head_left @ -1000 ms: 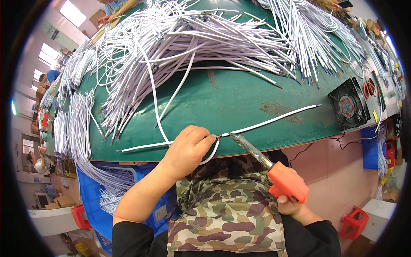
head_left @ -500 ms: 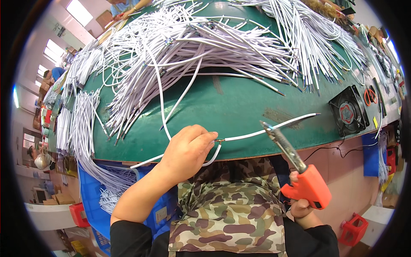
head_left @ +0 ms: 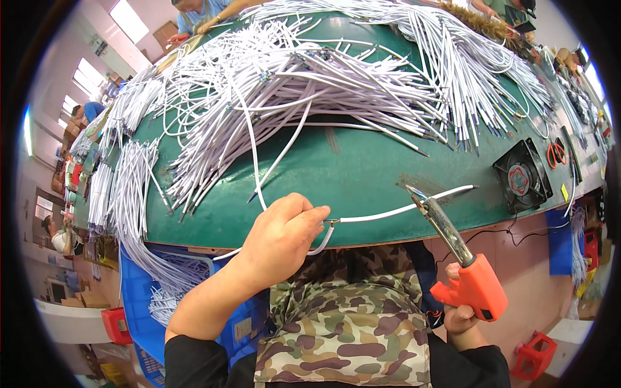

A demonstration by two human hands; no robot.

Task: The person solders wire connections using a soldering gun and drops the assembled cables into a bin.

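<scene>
White cable (head_left: pixel 372 217): over the table's near edge, its joint (head_left: pixel 332 222) showing at 3 o'clock of my left hand; one length runs toward 2, another bends down toward 7.
Left hand (head_left: pixel 284 233): fingertips pinched on the cable, just beside the joint.
Right hand (head_left: pixel 460 317): at 4 o'clock from the joint, fingers wrapped round the iron's handle.
Iron (head_left: pixel 475 288): orange, tip pointing to 11, apart from the joint; whether it touches the cable, I cannot tell.
Table (head_left: pixel 362 168): green, a heap (head_left: pixel 291 90) of white cables at 12.
Fan (head_left: pixel 522 178): black, between 2 and 3, scissors (head_left: pixel 556 154) just beyond.
Crate (head_left: pixel 134 284): blue, at 8, cables inside.
Co-worker (head_left: pixel 197 19): at 11, across the table.
</scene>
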